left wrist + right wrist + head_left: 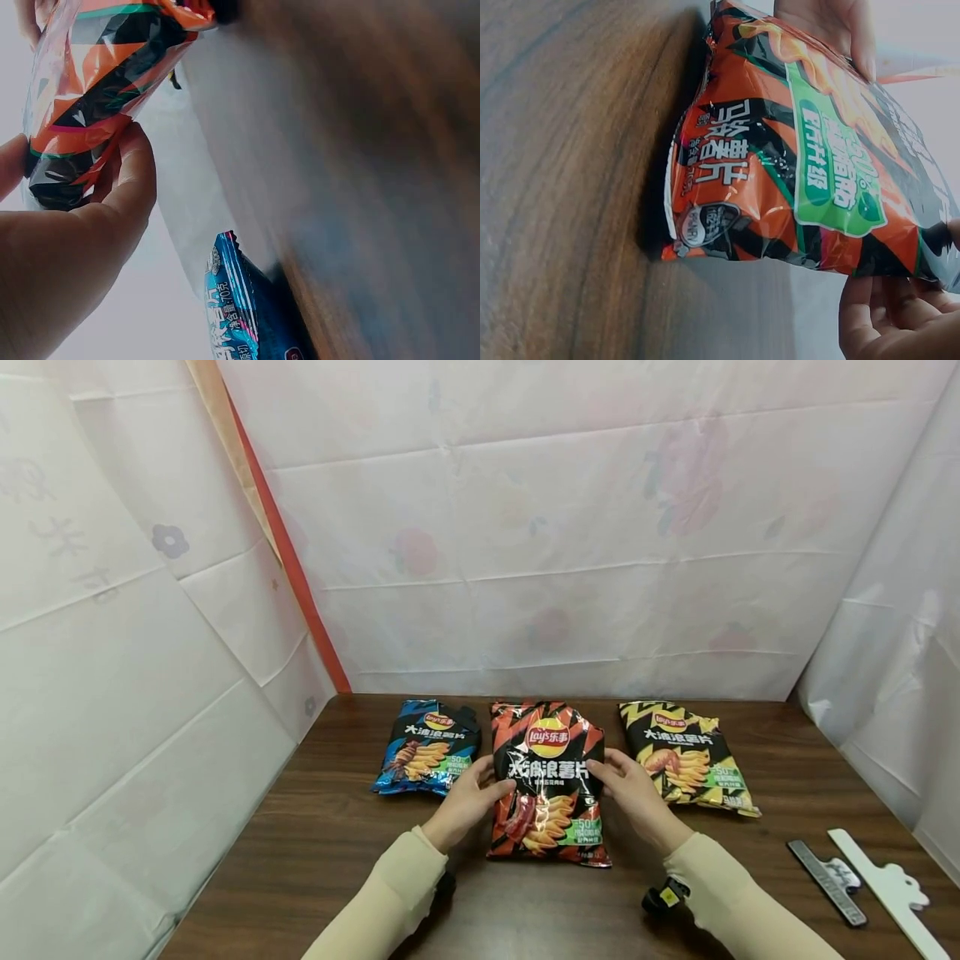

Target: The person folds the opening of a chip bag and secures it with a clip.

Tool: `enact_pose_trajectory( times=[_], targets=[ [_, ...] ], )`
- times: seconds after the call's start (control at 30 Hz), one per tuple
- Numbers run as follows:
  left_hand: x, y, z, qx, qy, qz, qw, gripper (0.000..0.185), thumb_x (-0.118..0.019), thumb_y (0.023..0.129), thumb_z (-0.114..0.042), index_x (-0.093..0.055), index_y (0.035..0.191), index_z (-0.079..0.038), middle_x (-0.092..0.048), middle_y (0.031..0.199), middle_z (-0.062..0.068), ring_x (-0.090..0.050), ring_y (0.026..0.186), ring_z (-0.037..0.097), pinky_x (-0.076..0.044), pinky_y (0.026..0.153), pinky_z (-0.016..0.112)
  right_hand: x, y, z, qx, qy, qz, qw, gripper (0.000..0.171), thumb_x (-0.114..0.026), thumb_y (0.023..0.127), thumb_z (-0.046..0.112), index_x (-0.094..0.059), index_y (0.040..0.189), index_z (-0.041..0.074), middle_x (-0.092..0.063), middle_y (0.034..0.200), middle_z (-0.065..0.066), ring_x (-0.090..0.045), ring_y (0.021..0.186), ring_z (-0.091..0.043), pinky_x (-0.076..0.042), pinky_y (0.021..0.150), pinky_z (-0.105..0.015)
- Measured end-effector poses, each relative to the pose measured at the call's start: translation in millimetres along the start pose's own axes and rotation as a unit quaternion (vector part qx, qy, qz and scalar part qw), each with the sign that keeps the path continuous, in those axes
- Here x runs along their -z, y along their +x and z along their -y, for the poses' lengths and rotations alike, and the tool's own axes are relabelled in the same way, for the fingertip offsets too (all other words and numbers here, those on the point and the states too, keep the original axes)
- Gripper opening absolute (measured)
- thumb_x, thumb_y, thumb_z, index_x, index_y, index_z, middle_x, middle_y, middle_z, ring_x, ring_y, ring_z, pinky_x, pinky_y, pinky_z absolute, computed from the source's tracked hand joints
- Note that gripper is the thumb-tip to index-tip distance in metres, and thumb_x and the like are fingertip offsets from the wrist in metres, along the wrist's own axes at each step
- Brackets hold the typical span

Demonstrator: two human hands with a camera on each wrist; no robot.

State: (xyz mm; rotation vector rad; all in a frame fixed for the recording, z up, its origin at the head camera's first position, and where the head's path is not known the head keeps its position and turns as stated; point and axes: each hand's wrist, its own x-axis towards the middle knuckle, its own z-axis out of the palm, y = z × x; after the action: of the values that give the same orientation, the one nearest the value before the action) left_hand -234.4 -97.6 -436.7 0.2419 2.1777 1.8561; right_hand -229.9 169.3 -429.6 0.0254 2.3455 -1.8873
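Note:
Both hands grip a red and black bag of potato chips [551, 814] by its two sides, in the middle of the head view. The left hand [471, 797] has its thumb on the front and its fingers behind the edge. On the opposite edge the right hand [633, 789] does the same. The right wrist view shows the lower part of this bag [765, 172] close to the wooden surface, with the right fingers [870, 322] curled beneath it. A blue chip bag [427, 747] lies left of the left hand. Right of the right hand lies a yellow chip bag [682, 756].
A black clip [828, 883] and a white clip [885, 889] lie at the right of the brown wooden table [300, 860]. White patterned sheets [562, 527] stand behind and on both sides. A red strip [300, 577] runs down the back left corner.

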Motion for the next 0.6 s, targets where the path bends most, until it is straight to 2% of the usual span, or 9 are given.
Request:
enact_pose_trajectory(
  times=[0.1,0.2,0.27,0.33,0.43,0.6],
  targets=[
    [-0.2,-3.3,0.4,-0.003,0.003,0.001,1.0,0.068,-0.066,0.095,-0.028,-0.035,0.15,-0.004,-0.038,0.153,0.021,-0.038,0.141,0.038,-0.04,0.109,0.052,0.0,-2.1,0.4,-0.004,-0.003,0.001,1.0,0.054,-0.055,0.1,0.04,-0.048,0.139,0.004,-0.057,0.136,-0.017,-0.059,0.107,-0.01,-0.047,0.089,-0.029],
    [0.2,-6.8,1.0,-0.01,0.0,0.004,0.9999,0.067,-0.066,0.095,-0.027,-0.035,0.149,-0.003,-0.04,0.152,0.022,-0.04,0.139,0.038,-0.041,0.108,0.051,-0.4,-3.8,1.5,-0.009,-0.004,0.002,1.0,0.056,-0.056,0.099,0.041,-0.048,0.139,0.003,-0.056,0.136,-0.017,-0.057,0.101,-0.01,-0.046,0.086,-0.029],
    [0.4,-8.6,1.7,-0.015,-0.002,0.006,0.9999,0.067,-0.066,0.095,-0.027,-0.035,0.149,-0.002,-0.041,0.151,0.021,-0.041,0.139,0.038,-0.042,0.107,0.05,0.0,-4.6,1.9,-0.014,-0.008,0.001,1.0,0.058,-0.056,0.099,0.042,-0.046,0.141,0.003,-0.052,0.141,-0.018,-0.057,0.107,-0.016,-0.047,0.091,-0.033],
    [0.6,-9.8,2.3,-0.02,-0.003,0.006,0.9998,0.066,-0.066,0.095,-0.027,-0.035,0.149,-0.002,-0.042,0.15,0.021,-0.042,0.138,0.037,-0.043,0.107,0.049,0.8,-5.8,2.8,-0.019,-0.008,0.001,1.0,0.062,-0.056,0.099,0.042,-0.042,0.144,0.002,-0.045,0.147,-0.021,-0.057,0.115,-0.028,-0.046,0.098,-0.041],
    [0.8,-10.4,3.1,-0.024,-0.004,0.008,0.9997,0.066,-0.065,0.096,-0.026,-0.035,0.148,-0.001,-0.042,0.15,0.021,-0.042,0.138,0.037,-0.042,0.107,0.049,2.7,-6.2,5.3,-0.024,-0.002,0.001,1.0,0.067,-0.056,0.099,0.043,-0.037,0.147,0.001,-0.036,0.153,-0.024,-0.046,0.132,-0.041,-0.039,0.109,-0.051],
    [1.3,-11.5,4.0,-0.029,-0.008,0.012,0.9995,0.064,-0.064,0.096,-0.025,-0.035,0.148,-0.001,-0.043,0.149,0.021,-0.042,0.137,0.037,-0.042,0.107,0.049,5.9,-3.0,10.5,-0.016,0.025,0.001,1.0,0.07,-0.057,0.098,0.046,-0.037,0.148,0.001,-0.041,0.15,-0.024,-0.046,0.134,-0.039,-0.038,0.111,-0.05]
  ],
)
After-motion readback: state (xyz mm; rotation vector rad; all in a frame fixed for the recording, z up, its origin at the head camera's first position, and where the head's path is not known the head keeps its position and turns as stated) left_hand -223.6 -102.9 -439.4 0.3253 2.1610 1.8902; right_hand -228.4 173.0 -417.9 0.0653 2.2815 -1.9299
